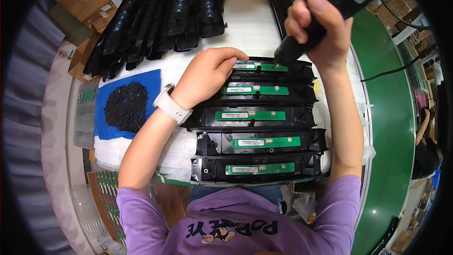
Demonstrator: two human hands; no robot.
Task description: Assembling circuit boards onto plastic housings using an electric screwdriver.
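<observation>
My right hand (325, 23) is wrapped round a black electric screwdriver (302, 35), tilted with its tip down at the right part of the farthest green circuit board (269, 67). That board lies in a long black plastic panel (299, 70). At the board's left end rests my left hand (212, 68), its fingers curled and drawn together; what they hold, if anything, is hidden. Several like panels lie in a row toward me, among them the nearest panel (214, 170), each with a green board bearing a white label and small white connectors.
Left of the row, a heap of small black screws (126, 106) lies on a blue cloth (106, 130). Black panels (181, 14) are stacked at the far left, with another black part (276, 7) at the far right. Trays of green boards (111, 193) stand lower left. A green surface (387, 137) runs along the right.
</observation>
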